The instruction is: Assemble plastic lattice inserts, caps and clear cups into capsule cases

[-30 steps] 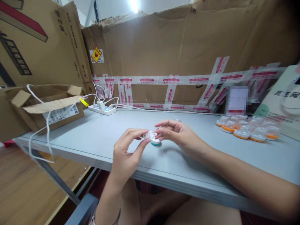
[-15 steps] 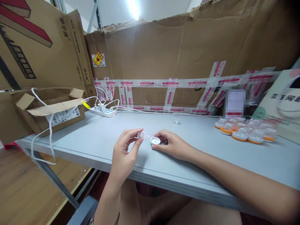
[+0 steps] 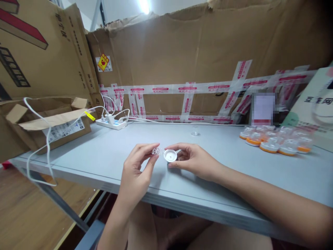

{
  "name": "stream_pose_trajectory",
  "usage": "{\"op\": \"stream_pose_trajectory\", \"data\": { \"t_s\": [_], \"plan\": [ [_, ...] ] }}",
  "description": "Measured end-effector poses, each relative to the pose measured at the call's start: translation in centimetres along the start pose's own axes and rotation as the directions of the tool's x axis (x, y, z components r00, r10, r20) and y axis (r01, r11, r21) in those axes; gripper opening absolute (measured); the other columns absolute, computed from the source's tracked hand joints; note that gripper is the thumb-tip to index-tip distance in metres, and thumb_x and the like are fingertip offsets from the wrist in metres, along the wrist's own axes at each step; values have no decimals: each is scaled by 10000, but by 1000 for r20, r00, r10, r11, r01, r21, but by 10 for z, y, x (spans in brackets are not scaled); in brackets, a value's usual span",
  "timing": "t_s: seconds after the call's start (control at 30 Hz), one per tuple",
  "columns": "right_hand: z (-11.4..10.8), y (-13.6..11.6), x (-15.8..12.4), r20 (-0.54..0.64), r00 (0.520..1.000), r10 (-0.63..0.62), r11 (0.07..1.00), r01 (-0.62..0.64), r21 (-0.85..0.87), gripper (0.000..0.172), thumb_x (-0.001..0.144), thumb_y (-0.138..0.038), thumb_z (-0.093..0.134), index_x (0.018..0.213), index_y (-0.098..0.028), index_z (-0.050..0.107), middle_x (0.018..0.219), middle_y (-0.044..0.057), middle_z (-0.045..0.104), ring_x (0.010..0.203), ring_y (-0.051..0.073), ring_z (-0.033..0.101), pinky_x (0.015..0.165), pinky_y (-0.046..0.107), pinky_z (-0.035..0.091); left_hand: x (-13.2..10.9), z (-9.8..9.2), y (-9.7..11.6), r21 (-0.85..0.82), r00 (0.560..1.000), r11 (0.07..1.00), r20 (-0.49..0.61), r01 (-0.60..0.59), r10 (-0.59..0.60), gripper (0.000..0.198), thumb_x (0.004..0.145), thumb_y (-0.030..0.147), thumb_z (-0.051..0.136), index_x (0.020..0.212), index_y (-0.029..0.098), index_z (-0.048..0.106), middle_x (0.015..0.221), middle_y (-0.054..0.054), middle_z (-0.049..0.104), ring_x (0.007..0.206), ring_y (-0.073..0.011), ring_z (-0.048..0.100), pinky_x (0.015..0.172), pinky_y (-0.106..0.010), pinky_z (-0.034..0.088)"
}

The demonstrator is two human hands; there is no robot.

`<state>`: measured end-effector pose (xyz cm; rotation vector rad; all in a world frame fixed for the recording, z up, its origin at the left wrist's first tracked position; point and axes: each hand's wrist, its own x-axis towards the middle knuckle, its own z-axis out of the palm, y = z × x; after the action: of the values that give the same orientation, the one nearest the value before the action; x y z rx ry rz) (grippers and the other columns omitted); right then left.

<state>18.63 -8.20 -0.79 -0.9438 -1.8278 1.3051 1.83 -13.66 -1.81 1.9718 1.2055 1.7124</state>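
Observation:
Between the thumb and fingers of my left hand (image 3: 139,166) is a small white openwork plastic piece (image 3: 156,151), with a clear part jutting out on its right. My right hand (image 3: 196,159) grips a round white cup-like plastic part (image 3: 170,156), its hollow side turned toward me. A small gap separates the two pieces, just above the tabletop. Farther back, a small clear plastic dome (image 3: 195,133) rests on the grey table (image 3: 109,149). The right hand's far fingers are partly hidden behind its thumb and the white part.
Several clear-topped pieces with orange and white bases (image 3: 273,144) are grouped at the right. A white power strip (image 3: 111,124) with cables stands at the back left, beside an open cardboard box (image 3: 67,133). Large taped cardboard (image 3: 161,55) walls the back; a printed box (image 3: 322,107) leans at the right.
The white cup-like part has been tilted more toward me and moved slightly left, closer to the openwork piece. My left hand keeps its hold. The camera view has shifted a little.

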Motion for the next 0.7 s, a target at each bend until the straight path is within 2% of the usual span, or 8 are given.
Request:
{"op": "stream_pose_trajectory", "data": {
  "t_s": [0.1,0.23,0.3,0.43,0.6,0.7],
  "plan": [
    [2,-5,-3,43,998,40,991,-46,129,422,553,-150,741,960,-181,634,694,-24,656,623,117,580,639,278,469,1,1,1,16,999,999,29,-37,37,269,831,114,532,1050,229,638,961,-45,584,893,-148,566,781,-260,502],
    [5,-8,-5,85,996,25,973,-44,226,361,524,-102,734,866,-191,661,671,-39,652,645,110,592,643,254,475,0,1,2,42,996,997,58,-69,67,299,831,92,532,1075,233,633,949,-33,587,853,-125,566,765,-226,487],
    [5,-9,-6,59,998,1,977,-14,215,349,523,-99,732,853,-199,680,715,-31,648,646,112,591,633,257,481,0,1,2,52,996,996,54,-72,70,302,832,88,533,1080,228,631,950,-28,586,850,-117,561,764,-211,482],
    [4,-10,-8,-6,999,-49,990,49,135,351,542,-138,738,885,-205,702,873,4,651,738,145,608,728,314,493,-1,1,1,54,997,996,40,-71,69,316,833,83,532,1093,235,626,960,-22,588,843,-109,560,761,-195,484],
    [2,-12,-9,5,999,-43,994,43,96,451,582,-148,725,1021,-199,635,837,6,674,700,144,608,708,328,500,-1,3,0,-3,999,1000,24,-28,28,321,825,101,549,1109,238,614,980,-32,606,882,-136,584,783,-226,512],
    [2,-12,-9,-3,998,-67,992,67,108,391,573,-140,734,942,-193,616,846,4,668,679,129,609,677,303,504,-2,4,1,-6,1000,1000,9,-10,10,281,817,115,564,1069,222,628,960,-37,624,868,-145,600,781,-243,524]
  ]
}}
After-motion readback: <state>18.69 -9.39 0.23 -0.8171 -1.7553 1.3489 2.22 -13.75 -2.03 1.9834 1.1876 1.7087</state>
